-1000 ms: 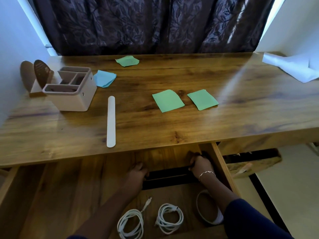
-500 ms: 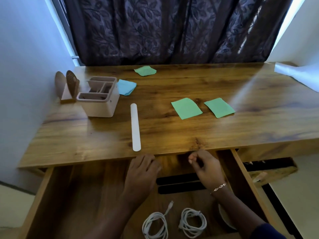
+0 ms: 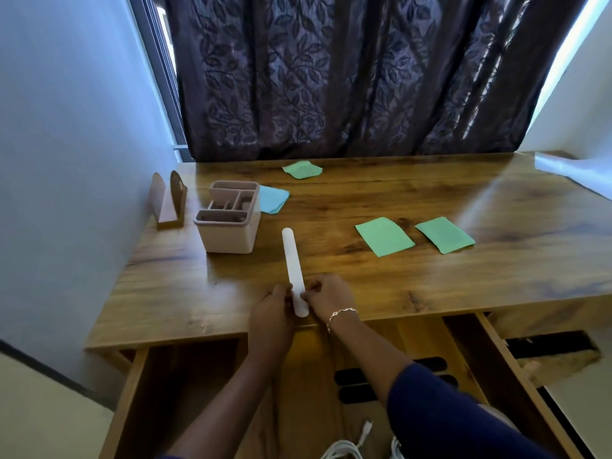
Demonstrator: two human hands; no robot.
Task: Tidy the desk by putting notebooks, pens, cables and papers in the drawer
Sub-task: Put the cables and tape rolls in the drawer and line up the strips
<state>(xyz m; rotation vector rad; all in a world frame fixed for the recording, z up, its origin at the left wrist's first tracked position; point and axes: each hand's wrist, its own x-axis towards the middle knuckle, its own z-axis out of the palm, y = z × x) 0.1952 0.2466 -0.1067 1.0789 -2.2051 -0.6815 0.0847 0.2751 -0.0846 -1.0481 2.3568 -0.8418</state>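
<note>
Desk point(image 3: 430, 193) — left hand point(image 3: 273, 311), right hand point(image 3: 331, 298) pinching white case point(image 3: 291, 260)

Both arms reach forward side by side, and the hands meet close together at the near end of a white stick point(image 3: 293, 260). The left hand point(image 3: 276, 306) lies knuckles up, its fingers curled against the stick's left edge. The right hand point(image 3: 328, 298) lies just across from it, thumb and fingertips pinching the right edge, the other fingers folded under. The hands do not touch each other. The left forearm point(image 3: 231, 385) is bare. The right wrist wears a thin chain bracelet point(image 3: 342, 313), and a dark blue sleeve point(image 3: 447, 412) covers the right arm from mid-forearm back.
</note>
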